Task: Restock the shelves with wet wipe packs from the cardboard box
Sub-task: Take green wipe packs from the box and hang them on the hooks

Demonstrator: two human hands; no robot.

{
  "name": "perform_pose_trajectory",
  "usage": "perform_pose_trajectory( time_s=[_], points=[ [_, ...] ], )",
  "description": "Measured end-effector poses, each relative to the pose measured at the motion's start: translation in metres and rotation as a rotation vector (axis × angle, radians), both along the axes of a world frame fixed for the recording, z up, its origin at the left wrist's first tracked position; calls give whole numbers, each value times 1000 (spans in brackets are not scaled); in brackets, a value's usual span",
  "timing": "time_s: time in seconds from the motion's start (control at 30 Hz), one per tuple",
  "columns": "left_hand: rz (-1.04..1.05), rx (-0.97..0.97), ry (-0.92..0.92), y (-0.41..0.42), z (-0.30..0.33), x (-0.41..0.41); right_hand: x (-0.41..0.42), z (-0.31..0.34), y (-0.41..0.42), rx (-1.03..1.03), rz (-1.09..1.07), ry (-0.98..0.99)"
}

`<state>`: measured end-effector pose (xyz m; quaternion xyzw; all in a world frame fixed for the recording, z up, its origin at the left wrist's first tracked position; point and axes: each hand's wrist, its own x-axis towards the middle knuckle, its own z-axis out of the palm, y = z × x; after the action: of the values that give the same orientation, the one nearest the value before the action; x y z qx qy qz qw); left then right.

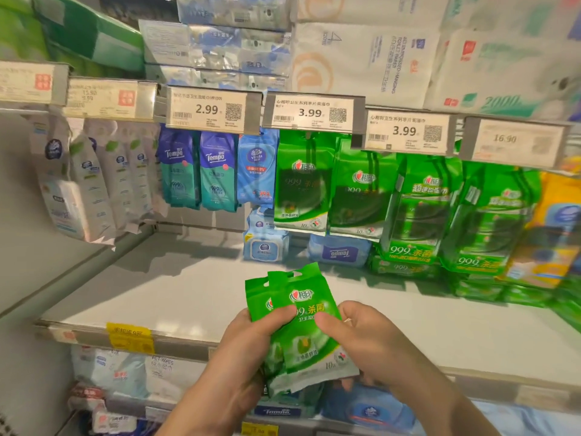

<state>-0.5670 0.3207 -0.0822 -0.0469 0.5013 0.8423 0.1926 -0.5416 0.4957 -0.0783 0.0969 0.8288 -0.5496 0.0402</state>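
In the head view, the left hand (248, 347) and the right hand (361, 338) together grasp a small stack of glossy green plastic wet wipe packs (298, 313), thumbs pressed on the front pack, held upright in front of the pale grey metal shelf (188, 294). Matching green hanging packs (301, 180) dangle from hooks behind the white price label reading 3.99 (311, 113), beside dark blue-and-teal Tempo packs (198, 171).

rear green pack (256, 297) mostly hidden, right shelf goods (534, 247) blurred
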Motion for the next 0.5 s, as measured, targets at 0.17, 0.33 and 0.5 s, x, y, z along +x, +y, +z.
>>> perform_pose_trajectory(
  time_s=[0.17,0.33,0.5],
  points=[
    [58,-37,-24,4,2,-2,6,6,18,48,-180,169],
    [71,-83,-43,-1,4,-8,15,22,33,166,-275,493],
    [55,-61,-46,-4,8,-8,22,48,31,82,-298,756]
  ],
)
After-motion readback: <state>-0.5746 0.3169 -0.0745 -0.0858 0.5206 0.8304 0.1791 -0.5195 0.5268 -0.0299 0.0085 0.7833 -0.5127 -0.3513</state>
